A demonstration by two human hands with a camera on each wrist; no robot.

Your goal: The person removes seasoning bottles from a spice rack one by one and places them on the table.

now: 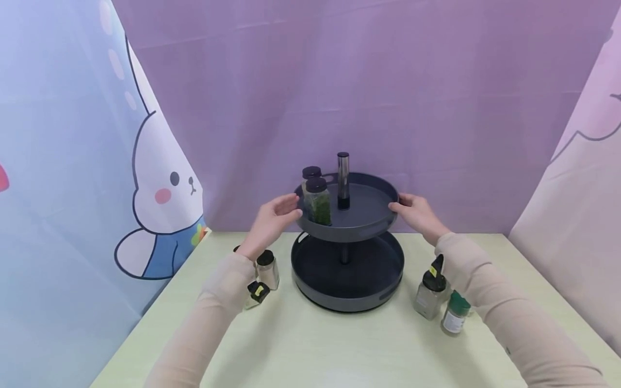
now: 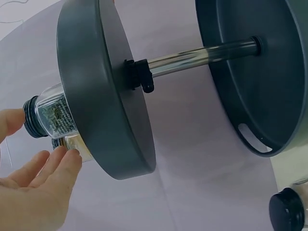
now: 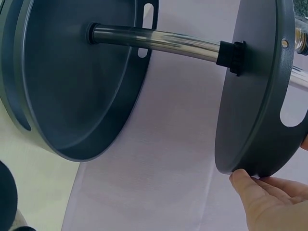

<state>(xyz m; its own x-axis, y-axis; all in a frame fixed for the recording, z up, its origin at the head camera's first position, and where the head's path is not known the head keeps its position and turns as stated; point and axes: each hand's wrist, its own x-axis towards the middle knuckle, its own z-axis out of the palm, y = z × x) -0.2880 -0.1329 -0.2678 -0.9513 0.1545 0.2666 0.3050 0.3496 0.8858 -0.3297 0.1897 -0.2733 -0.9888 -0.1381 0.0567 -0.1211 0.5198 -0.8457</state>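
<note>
A dark two-tier turntable rack stands on the table, its upper tray [image 1: 354,234] joined to the lower tray [image 1: 346,304] by a metal post [image 1: 343,175]. On the upper tray's left side stand a black-capped jar of green herbs [image 1: 321,208] and another black-capped jar [image 1: 311,172] behind it. My left hand [image 1: 273,218] is beside that side, fingers extended and holding nothing; the left wrist view shows its fingertips close to the jars. At the opposite edge, my right hand [image 1: 418,215] grips the upper tray's rim between thumb and fingers.
Several black-capped jars, one a pale-filled jar [image 1: 268,271], stand left of the rack, partly behind the left forearm. Nearer the right forearm are a square jar with its flip lid up [image 1: 429,297] and a green-capped jar [image 1: 455,315]. A purple curtain [image 1: 252,118] hangs behind.
</note>
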